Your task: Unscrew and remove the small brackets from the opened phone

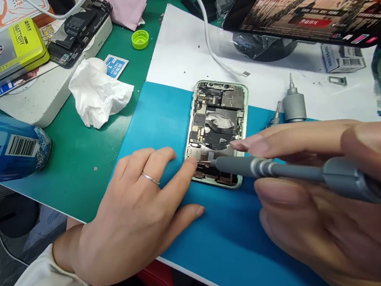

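An opened phone with a pale green frame lies on a blue mat, its inner boards and metal plates showing. My left hand, a ring on one finger, rests with fingers apart; its index fingertip presses at the phone's lower left edge. Between the fingers of my right hand is a grey screwdriver, held nearly level from the right. Its thin tip reaches into the lower part of the phone, close to my left index fingertip.
Behind the phone are a white cable, a tablet screen and two grey bit-tipped tools, the larger one upright. Leftward lie a crumpled tissue, a green cap, another phone part and a blue can.
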Tool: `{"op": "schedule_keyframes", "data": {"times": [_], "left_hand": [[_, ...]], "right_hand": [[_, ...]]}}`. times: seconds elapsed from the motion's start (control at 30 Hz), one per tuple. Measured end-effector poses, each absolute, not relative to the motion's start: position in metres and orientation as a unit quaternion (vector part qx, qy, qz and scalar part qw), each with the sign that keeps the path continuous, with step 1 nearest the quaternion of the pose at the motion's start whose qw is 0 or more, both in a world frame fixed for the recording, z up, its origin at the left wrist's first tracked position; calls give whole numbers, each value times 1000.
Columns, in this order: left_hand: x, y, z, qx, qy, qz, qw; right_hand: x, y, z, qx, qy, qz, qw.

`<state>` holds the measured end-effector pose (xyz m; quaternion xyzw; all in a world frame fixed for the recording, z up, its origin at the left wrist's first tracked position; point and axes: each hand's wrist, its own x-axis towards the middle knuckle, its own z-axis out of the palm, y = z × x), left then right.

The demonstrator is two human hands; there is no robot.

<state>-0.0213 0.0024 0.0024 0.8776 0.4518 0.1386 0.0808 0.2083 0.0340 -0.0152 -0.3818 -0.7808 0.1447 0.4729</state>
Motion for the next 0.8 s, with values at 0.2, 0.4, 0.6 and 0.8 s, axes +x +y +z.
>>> {"op": "schedule_keyframes", "data": {"times": [0.2,0.4,0.6,0.8], "left_hand": [[-21,3,3,879,448,138,82],[-22,1,4,878,452,131,87],[-24,1,2,873,463,134,79],[-23,1,0,870,467,143,65]], "right_hand": [[203,37,-9,-349,-828,102,426],[193,44,-20,-336,-802,78,487],[185,52,-18,-296,-793,75,527],[184,51,-16,-313,-781,102,531]]}}
